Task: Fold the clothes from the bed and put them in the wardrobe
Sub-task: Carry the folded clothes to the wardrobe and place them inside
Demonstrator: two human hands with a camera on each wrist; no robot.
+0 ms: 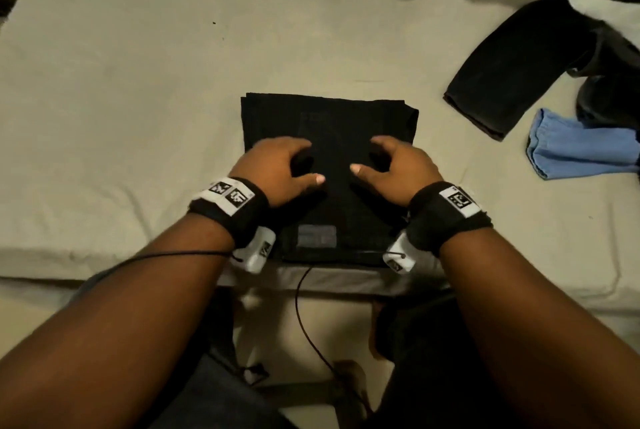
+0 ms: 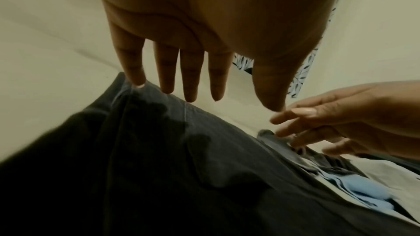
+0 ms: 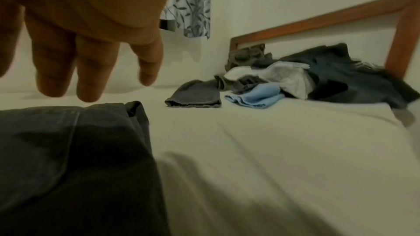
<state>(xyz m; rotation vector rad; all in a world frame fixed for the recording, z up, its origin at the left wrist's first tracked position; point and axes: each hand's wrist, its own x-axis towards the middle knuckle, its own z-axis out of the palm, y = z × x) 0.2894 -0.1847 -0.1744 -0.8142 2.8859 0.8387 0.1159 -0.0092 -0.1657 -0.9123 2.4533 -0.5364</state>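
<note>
A dark, nearly black pair of trousers folded into a flat rectangle lay at the near edge of the bed's cream-coloured sheet, and both hands hovered low over it — the left hand and the right hand side by side, fingers loosely spread and gripping nothing. Well apart to the right sat an unfolded heap — a black trouser leg, a light blue cloth and a white garment.

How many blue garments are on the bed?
1. The blue garment lies on the bed's right side, at the near edge of the unfolded pile; more could be hidden under it.
</note>
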